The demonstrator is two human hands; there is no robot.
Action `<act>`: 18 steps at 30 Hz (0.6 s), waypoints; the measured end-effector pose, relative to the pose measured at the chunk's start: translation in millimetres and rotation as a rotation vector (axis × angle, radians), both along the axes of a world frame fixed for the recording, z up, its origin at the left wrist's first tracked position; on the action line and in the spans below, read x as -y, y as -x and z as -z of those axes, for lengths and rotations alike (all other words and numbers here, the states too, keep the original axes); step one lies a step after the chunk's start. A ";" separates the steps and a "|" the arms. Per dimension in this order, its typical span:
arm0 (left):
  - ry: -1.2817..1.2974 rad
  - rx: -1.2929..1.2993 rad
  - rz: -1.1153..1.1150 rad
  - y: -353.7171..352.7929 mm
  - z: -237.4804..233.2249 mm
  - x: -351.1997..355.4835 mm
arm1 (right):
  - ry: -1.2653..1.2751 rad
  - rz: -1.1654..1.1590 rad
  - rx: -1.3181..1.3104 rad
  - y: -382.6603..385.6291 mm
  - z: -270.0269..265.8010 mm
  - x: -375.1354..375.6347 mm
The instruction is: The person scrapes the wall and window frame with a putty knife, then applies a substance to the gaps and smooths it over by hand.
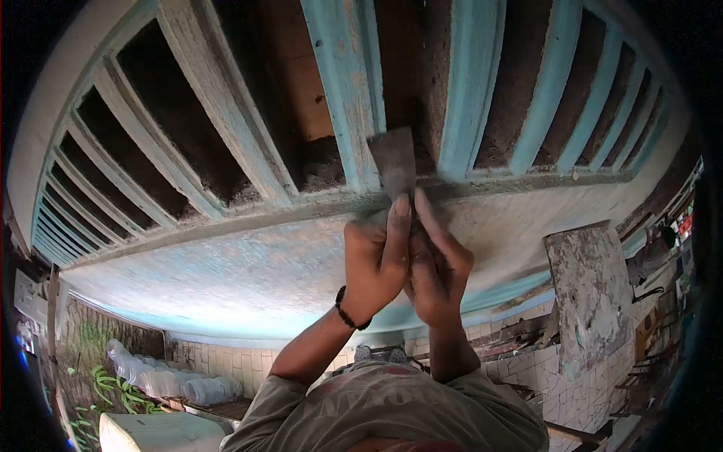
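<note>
A paint scraper (394, 160) with a wide, worn metal blade is held upright in front of me. Its blade tip lies against the lower end of a vertical bar (346, 83) with flaking blue paint, just above the sill. My left hand (376, 260), with a dark beaded bracelet at the wrist, grips the scraper, its thumb up near the base of the blade. Wrapped close beside it, my right hand (438, 275) is closed on the tool too, its index finger stretched toward the blade. The handle is hidden by my fingers.
Bare, scraped bars (215, 90) stand to the left, blue ones (553, 83) to the right. Below the sill runs a patchy wall (248, 260). A paint-spattered board (591, 297) leans at right. Clear plastic containers (162, 380) and a pale bin (154, 433) are lower left.
</note>
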State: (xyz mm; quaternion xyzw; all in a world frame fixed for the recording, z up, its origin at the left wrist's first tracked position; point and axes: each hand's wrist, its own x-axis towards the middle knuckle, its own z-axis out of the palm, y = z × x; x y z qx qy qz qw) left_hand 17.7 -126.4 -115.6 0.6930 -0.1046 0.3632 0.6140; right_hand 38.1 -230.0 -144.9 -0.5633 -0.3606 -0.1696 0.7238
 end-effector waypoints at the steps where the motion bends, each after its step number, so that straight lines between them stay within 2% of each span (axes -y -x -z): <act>1: 0.016 -0.029 0.007 1.5 -4.4 2.1 | 0.030 -0.001 0.010 -0.1 -3.0 3.5; 3: 0.054 -0.079 0.024 4.3 -10.7 7.4 | 0.036 -0.020 -0.022 2.4 -10.7 12.3; 4: -0.003 -0.061 0.005 2.5 -7.7 5.7 | 0.033 -0.004 0.008 0.6 -11.4 13.0; 7: 0.062 -0.072 0.034 6.0 -4.9 8.4 | 0.048 0.063 0.105 -2.0 1.7 9.5; 13: -0.081 -0.024 -0.048 10.7 7.6 -6.9 | 0.094 0.063 0.172 0.0 6.4 4.9; 16: -0.102 0.095 -0.302 12.3 0.3 -3.8 | 0.122 0.092 0.252 -1.1 3.3 3.9; 18: -0.147 0.079 -0.303 15.0 -1.4 -14.3 | 0.164 0.090 0.217 4.2 5.2 5.9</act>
